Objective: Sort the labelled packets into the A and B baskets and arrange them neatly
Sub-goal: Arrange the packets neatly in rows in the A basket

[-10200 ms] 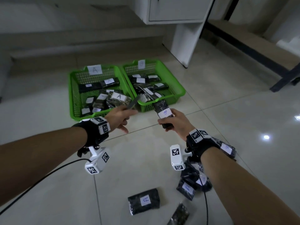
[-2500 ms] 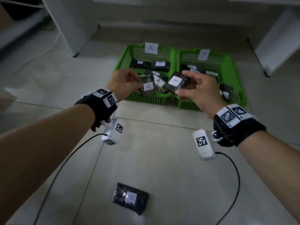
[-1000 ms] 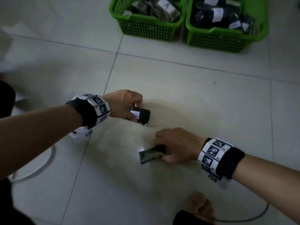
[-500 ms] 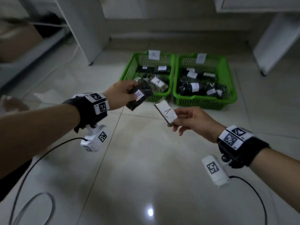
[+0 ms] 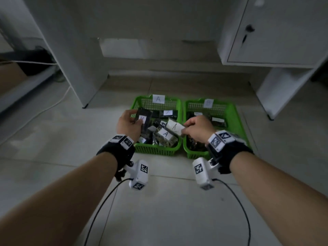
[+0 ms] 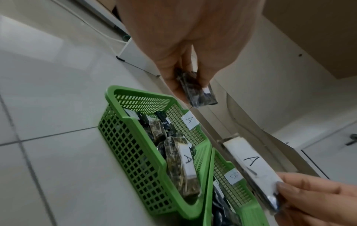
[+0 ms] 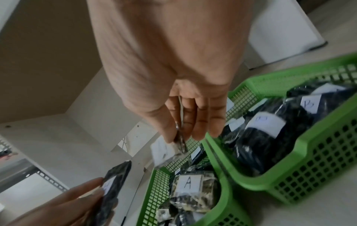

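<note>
Two green mesh baskets stand side by side on the tiled floor: basket A (image 5: 158, 150) on the left and basket B (image 5: 237, 121) on the right, each with a paper letter tag on its far wall and several labelled packets inside. My left hand (image 5: 136, 121) grips a dark packet (image 5: 144, 116) above the left part of basket A. My right hand (image 5: 186, 127) pinches a packet with a white A label (image 5: 174, 127) over basket A's right side. The left wrist view shows the dark packet (image 6: 197, 90) between thumb and fingers. Seen from the right wrist, the labelled packet (image 7: 166, 152) hangs from the fingertips.
A white cabinet leg (image 5: 76, 59) stands behind the baskets on the left, and a white cabinet with a door (image 5: 276, 32) on the right. Wrist camera cables (image 5: 236, 196) trail over the bare floor tiles in front.
Both hands picked a packet off the floor a second ago, lifted them, and have now carried them forward to hover over basket A.
</note>
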A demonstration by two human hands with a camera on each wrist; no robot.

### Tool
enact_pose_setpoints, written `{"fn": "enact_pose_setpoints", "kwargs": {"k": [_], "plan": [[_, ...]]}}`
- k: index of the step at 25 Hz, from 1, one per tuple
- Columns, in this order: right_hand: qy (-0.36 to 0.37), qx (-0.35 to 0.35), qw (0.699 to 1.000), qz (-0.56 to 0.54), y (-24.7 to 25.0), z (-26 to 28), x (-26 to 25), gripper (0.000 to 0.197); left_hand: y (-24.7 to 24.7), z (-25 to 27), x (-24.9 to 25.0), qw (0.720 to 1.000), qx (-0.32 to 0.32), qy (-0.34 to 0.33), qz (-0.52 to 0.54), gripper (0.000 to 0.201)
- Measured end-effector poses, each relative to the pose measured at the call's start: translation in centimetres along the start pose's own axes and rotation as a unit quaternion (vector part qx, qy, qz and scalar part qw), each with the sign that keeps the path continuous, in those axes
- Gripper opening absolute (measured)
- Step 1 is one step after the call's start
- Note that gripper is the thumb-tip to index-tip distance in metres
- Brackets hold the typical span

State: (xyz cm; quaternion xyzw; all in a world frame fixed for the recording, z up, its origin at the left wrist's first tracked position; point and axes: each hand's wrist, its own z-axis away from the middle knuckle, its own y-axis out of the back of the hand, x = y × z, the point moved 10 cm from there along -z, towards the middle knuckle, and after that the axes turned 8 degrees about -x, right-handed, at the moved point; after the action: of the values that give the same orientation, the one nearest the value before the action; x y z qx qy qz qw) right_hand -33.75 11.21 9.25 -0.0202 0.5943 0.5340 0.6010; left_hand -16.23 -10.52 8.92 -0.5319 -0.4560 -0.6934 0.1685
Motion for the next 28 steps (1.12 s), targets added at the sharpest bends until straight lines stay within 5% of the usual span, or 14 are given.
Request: {"fn": "enact_pose_setpoints", "kwargs": {"k": [13,16,21,28], "plan": [[-0.143,0.156,0.977,0.026,-4.4,-10.2,-1.7,0.025,-5.8,-13.1,-9.1,0.973,-0.096,0.196,0.069,0.042],[-0.173,0.143,0.972,0.071,-7.3,-11.1,-1.7,0.027,-6.1,-14.8,-10.1,0.971,-0.162,0.174,0.015,0.033],[-0.106,0.116,0.958,0.24,-9.8,-13.5,-2.8,0.021,-6.9,-15.6,-9.8,0.958,-0.219,0.129,-0.134,0.026],[-0.08,0.111,0.984,0.115,-5.9,-13.6,-0.5,0.029,-8.0,-14.3,-3.0,0.935,-0.196,0.076,-0.284,0.03]]}}
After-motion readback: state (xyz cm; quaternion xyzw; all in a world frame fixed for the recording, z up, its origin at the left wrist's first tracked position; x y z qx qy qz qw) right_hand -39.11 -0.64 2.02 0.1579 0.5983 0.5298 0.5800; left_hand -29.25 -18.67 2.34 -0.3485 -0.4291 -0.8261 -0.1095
